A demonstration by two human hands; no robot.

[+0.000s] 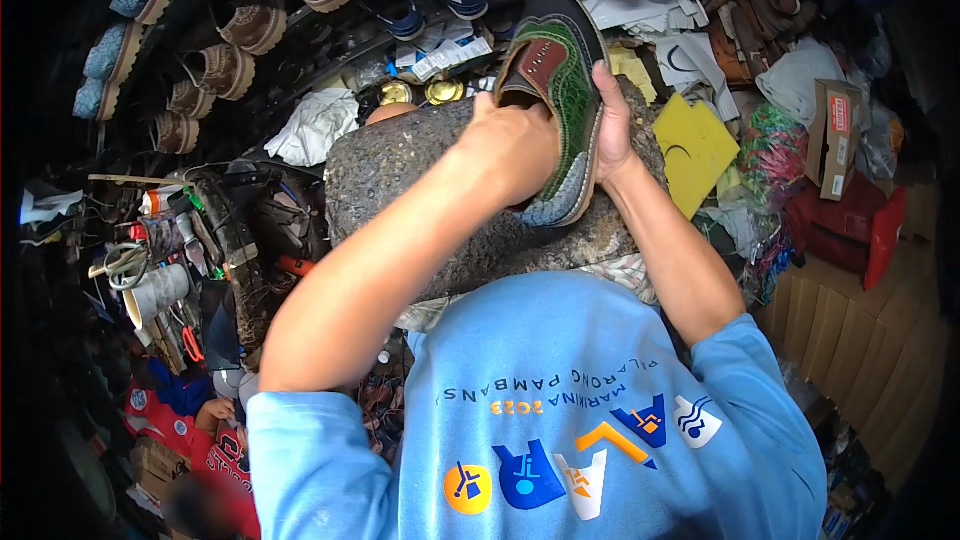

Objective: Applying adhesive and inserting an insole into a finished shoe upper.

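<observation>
1. Clasps green-and-black brogue shoe [572, 85] along its side with partly curled right hand [613, 130].
2. Bends left hand [508, 152] into shoe opening; cannot tell finger closure.
3. Holds shoe over stone block's [380, 165] far right edge.

Yellow sheet [708, 145]; cardboard box [828, 155]; red bag [838, 225]; crumpled paper [313, 127].

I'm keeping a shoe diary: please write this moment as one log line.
left hand: at opening of shoe | right hand: holding shoe's right side | shoe: green-sided, over stone block | yellow sheet: right of block
</observation>
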